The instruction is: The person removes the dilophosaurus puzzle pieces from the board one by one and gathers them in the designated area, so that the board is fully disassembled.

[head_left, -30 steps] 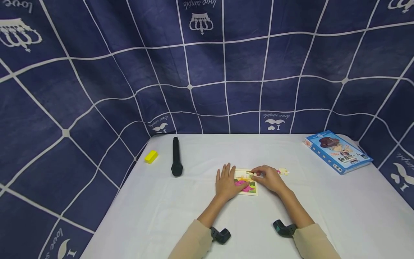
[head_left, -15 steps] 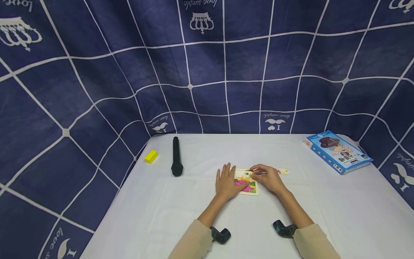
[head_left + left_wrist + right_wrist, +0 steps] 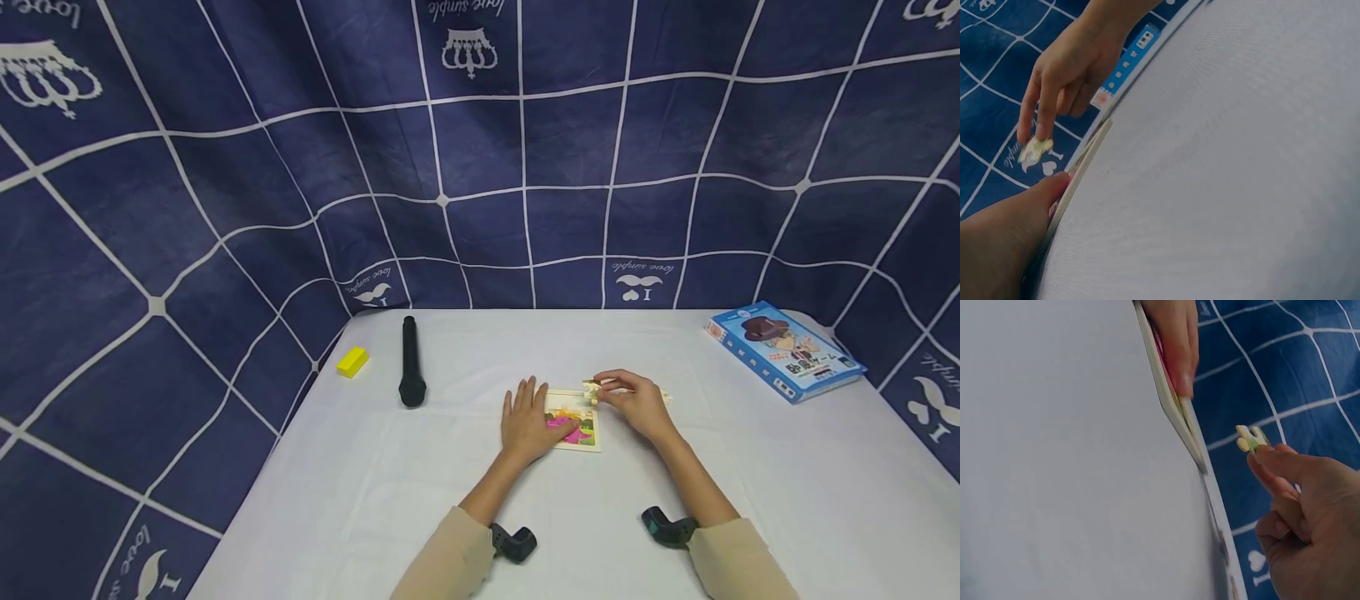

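Observation:
A small jigsaw puzzle in a pale frame (image 3: 587, 447), with a pink figure in its lower part, lies on the white table. My left hand (image 3: 527, 427) rests on its left side, fingers straight and thumb across the picture. Between thumb and fingertips my right hand (image 3: 639, 407) pinches a puzzle piece (image 3: 591, 388) over the frame's upper right corner. In the right wrist view this pale yellow-green puzzle piece (image 3: 1250, 439) is raised clear of the board (image 3: 1169, 406). Another loose puzzle piece (image 3: 666, 396) is partly hidden behind my right hand.
A black microphone (image 3: 411, 362) and a yellow block (image 3: 352, 362) lie at the back left of the table (image 3: 450, 492). At the back right is a blue illustrated box (image 3: 785, 352). A dark blue checked curtain (image 3: 570, 167) stands behind and to the left.
My right hand has lifted the puzzle piece off the upper part of the puzzle and moved slightly up and right. My left hand has stayed on the board.

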`<state>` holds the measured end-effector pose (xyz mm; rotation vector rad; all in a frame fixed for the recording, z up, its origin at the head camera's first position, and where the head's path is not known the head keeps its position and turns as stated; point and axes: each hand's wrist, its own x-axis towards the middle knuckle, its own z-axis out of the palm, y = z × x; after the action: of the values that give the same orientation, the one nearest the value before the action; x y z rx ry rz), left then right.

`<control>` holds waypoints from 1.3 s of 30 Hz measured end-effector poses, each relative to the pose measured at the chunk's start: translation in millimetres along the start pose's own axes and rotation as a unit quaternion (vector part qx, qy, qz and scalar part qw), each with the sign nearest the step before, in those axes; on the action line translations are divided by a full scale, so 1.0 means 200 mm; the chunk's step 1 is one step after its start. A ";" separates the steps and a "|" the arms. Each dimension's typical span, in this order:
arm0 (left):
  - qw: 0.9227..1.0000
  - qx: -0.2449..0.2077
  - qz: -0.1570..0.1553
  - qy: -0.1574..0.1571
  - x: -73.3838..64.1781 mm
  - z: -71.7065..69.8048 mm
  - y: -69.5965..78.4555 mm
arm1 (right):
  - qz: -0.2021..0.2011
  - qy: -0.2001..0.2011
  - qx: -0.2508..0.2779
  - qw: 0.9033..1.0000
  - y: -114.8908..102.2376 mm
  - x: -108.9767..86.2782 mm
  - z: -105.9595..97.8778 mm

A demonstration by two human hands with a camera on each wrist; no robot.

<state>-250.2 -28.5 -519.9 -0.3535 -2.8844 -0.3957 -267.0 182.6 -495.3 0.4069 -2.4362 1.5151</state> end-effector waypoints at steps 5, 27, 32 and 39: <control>1.000 -0.011 -0.004 -0.007 0.00 0.00 0.00 | 0.019 0.025 -0.018 0.999 0.03 -0.02 -0.15; 1.000 -0.013 -0.005 -0.011 0.00 0.01 0.00 | 0.168 0.043 -0.148 0.974 0.26 -0.15 -0.56; 1.000 -0.015 -0.002 -0.002 0.00 0.01 0.00 | 0.159 0.052 -0.171 0.971 0.28 -0.15 -0.54; 1.000 -0.014 0.001 0.001 0.00 0.01 0.00 | 0.139 0.064 -0.193 0.969 0.25 -0.15 -0.52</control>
<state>-250.8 -28.9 -521.6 -0.3607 -2.8790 -0.4349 -251.5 301.2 -501.4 -0.1090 -2.6809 1.0706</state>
